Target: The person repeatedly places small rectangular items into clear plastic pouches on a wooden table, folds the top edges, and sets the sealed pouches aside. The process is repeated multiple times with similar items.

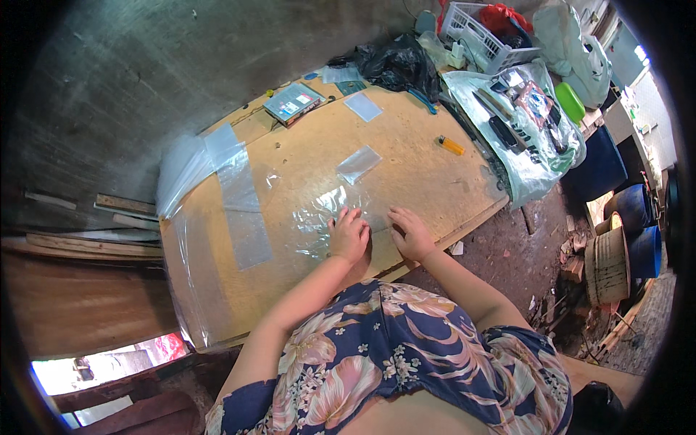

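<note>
My left hand (349, 235) lies on the near part of the wooden table (290, 152), its fingers spread at the edge of a crinkled clear plastic piece (310, 226). A little to the right, my right hand (411, 233) rests on the tabletop near its front edge, open, with nothing visible in it. Beyond the hands lie a small clear plastic bag (359, 164) and a second flat one (362, 106). An orange lighter (451, 146) lies on the right side of the table. Whatever is beneath my palms is hidden.
Clear plastic sheets (185, 174) are piled at the table's left, with a long strip (246, 210) beside them. A flat box (293, 103) and a black bag (402, 65) sit at the back. Knives (500, 109) lie on a plastic sack at right.
</note>
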Demonstrator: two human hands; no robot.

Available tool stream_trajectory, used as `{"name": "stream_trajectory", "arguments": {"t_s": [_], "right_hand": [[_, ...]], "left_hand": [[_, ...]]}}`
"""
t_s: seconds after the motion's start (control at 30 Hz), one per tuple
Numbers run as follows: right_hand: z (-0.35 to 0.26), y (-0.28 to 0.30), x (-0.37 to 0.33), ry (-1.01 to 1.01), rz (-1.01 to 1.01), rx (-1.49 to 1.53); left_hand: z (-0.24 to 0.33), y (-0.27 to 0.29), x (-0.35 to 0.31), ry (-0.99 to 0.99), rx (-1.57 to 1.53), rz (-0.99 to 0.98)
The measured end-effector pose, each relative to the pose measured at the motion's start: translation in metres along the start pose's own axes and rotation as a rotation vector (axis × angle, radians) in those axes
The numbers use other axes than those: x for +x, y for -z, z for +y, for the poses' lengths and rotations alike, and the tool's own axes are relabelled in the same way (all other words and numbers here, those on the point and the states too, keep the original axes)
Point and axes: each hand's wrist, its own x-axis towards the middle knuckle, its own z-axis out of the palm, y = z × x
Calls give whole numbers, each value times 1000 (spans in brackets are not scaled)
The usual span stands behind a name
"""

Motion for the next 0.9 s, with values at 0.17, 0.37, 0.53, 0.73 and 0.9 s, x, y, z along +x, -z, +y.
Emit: {"name": "stream_trajectory", "arguments": {"t_s": [0.17,0.37,0.53,0.73,0.9], "right_hand": [[4,3,13,26,142,21],[-6,10,23,-97,70,62],[-5,2,31,41,-193,-143],[3,-5,48,69,-532,-365],[12,3,44,13,-435,-424]], "left_hand": [[1,4,11,158,-680,-91],[-12,19,23,678,-1177,-479],[-15,24,21,713,-913,-598],[-10,18,22,345,-205,-343],[-5,11,19,47,5,48]]}}
